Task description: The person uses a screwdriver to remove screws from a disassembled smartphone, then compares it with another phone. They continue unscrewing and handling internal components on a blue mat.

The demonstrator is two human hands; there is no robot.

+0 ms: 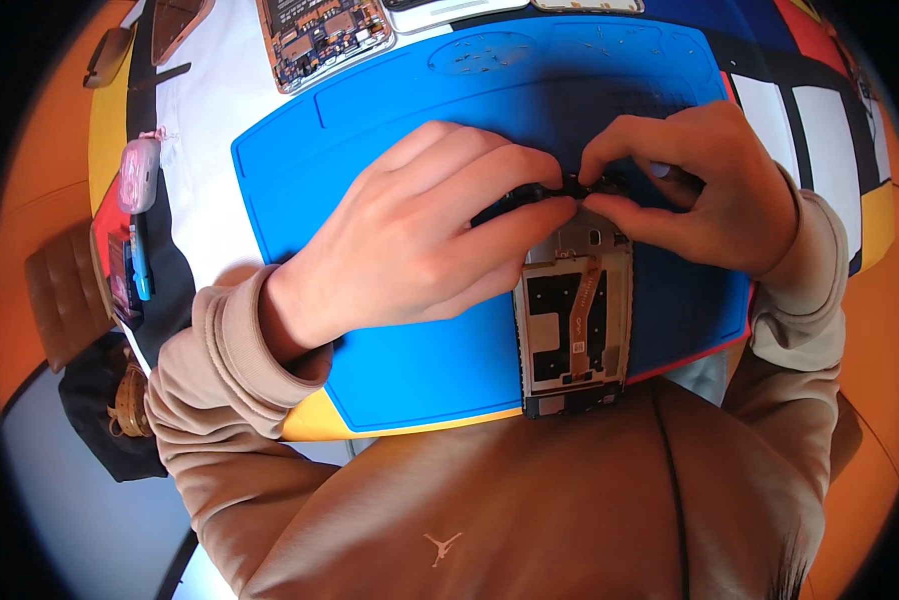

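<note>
An opened phone frame (545,335) lies on the blue work mat (390,375), reaching its front edge. Along its inside runs an orange-brown flex cable (581,310). Over the far end of the frame, my left hand (435,225) pinches a small dark part (518,198) between thumb and index finger. From the other side my right hand (685,185) pinches the same dark part, its fingertips almost meeting the left ones. What exactly the part is cannot be made out, since fingers cover much of it.
Another opened phone with a bare circuit board (335,40) lies beyond the mat, beside more phone parts (450,12). Small screws or bits sit in the mat's round tray (480,53). At the left edge are a pink-white case (140,175) and a blue pen (140,262).
</note>
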